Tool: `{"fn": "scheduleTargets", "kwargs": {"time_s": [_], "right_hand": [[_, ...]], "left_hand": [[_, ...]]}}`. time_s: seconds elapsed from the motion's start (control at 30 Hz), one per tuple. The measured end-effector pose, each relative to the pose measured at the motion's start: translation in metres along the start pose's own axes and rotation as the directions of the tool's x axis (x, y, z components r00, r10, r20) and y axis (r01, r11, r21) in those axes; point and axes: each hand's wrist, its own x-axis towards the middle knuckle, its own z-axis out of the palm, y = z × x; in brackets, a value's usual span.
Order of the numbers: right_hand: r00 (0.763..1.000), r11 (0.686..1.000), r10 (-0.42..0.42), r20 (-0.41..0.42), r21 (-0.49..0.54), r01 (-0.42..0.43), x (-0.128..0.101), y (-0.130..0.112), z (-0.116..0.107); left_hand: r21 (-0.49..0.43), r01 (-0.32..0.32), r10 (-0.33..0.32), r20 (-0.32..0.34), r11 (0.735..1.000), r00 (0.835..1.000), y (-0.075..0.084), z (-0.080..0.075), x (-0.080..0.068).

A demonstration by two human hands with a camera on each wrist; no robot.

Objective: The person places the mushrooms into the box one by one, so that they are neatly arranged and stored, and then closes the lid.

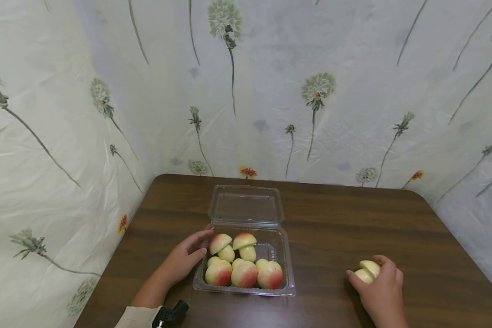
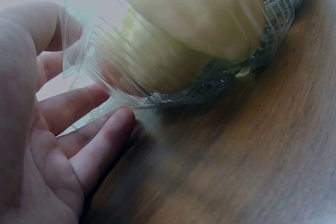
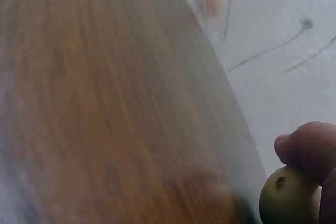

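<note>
A clear plastic clamshell box [image 1: 288,264] sits on the table with its lid [image 1: 246,205] folded back. Inside are several mushroom-shaped pieces [image 1: 244,273], pale yellow with red-blushed caps, and a bare spot shows at the back right of the box. My left hand [image 1: 184,259] rests against the box's left side, its fingers [image 2: 105,140] extended and touching the clear wall. Well to the right of the box, my right hand [image 1: 383,289] grips another pale yellow mushroom-shaped piece [image 1: 368,270] between thumb and fingers. In the right wrist view, that piece [image 3: 286,198] shows a small dark spot.
The dark brown wooden table [image 1: 332,228] has rounded far corners. A pale flower-printed sheet [image 1: 262,91] hangs behind it and along both sides. On the left wrist is a black strap [image 1: 170,314].
</note>
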Motion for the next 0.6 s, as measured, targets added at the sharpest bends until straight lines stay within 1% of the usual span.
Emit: {"fn": "scheduleTargets", "kwargs": {"time_s": [0.13,0.37,0.47,0.6], "right_hand": [[1.0,1.0,0.009,-0.018,0.027,-0.009,-0.001,-0.001,0.002],[0.999,0.996,-0.003,-0.05,0.087,0.007,-0.001,-0.002,0.003],[0.999,0.993,0.004,-0.043,0.121,0.001,0.0,-0.003,0.004],[1.0,0.989,0.007,-0.019,0.148,-0.005,0.0,-0.004,0.005]], "left_hand": [[-0.005,0.001,-0.001,-0.002,1.0,1.0,-0.001,0.0,-0.001],[0.008,0.039,-0.039,-0.012,0.999,0.999,0.001,0.0,-0.002],[0.008,0.051,-0.051,-0.013,0.999,0.999,0.007,0.001,-0.003],[0.003,0.052,-0.052,-0.003,0.999,0.999,0.022,0.001,-0.007]]}}
